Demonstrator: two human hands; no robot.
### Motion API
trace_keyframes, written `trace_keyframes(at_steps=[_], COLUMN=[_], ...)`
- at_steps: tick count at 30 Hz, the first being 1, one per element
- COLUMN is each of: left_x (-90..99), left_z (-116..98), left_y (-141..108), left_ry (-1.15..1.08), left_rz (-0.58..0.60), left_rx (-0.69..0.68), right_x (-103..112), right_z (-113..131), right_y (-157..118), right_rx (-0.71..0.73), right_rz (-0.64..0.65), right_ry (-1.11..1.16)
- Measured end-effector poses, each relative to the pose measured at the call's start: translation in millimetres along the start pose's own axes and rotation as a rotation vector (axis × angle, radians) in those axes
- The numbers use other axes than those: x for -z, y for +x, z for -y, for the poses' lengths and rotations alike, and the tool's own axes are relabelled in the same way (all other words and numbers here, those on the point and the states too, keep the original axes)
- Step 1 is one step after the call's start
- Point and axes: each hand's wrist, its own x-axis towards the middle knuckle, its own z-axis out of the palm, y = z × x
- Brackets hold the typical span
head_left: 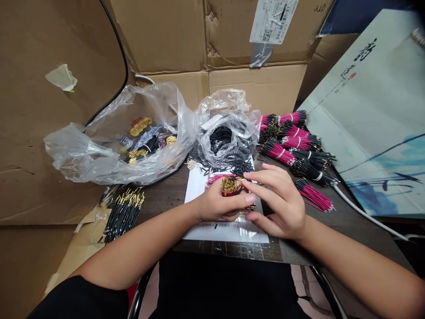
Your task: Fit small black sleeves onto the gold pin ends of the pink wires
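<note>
A bundle of wires with gold-coloured tips [229,186] is wrapped in the fingers of my left hand [221,201], its tips facing up toward the camera. My right hand [279,201] is just to its right, fingers spread, the fingertips close to the bundle's right side. Whether those fingertips touch it or pinch a small piece is hard to tell. Beneath both hands lies a white printed sheet [195,232], with pink wires [215,178] on it, partly hidden by my hands. Small black sleeves [244,167] are scattered at the sheet's back edge.
Behind are a clear bag of black pieces [221,139] and a larger plastic bag [89,153] holding wire bundles. Tied pink and black bundles [299,141] are piled at the right, near a white cable [365,215]. Loose black wires [122,217] lie left. Cardboard [166,35] stands behind.
</note>
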Motion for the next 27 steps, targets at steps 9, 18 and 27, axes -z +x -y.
trace_keyframes(at_steps=[9, 18, 27], left_x=[5.6, 5.1, 0.7], left_z=[3.8, 7.7, 6.6], left_y=[4.4, 5.8, 5.0], left_ry=[-0.074, -0.064, 0.040], left_rz=[0.110, 0.053, 0.034], left_rx=[0.040, 0.052, 0.077], right_x=[0.4, -1.9, -5.8], right_z=[4.7, 9.4, 10.1], right_y=[0.6, 8.6, 13.7], right_rx=[-0.114, -0.271, -0.464], right_rz=[-0.089, -0.116, 0.008], right_ry=[-0.011, 0.070, 0.207])
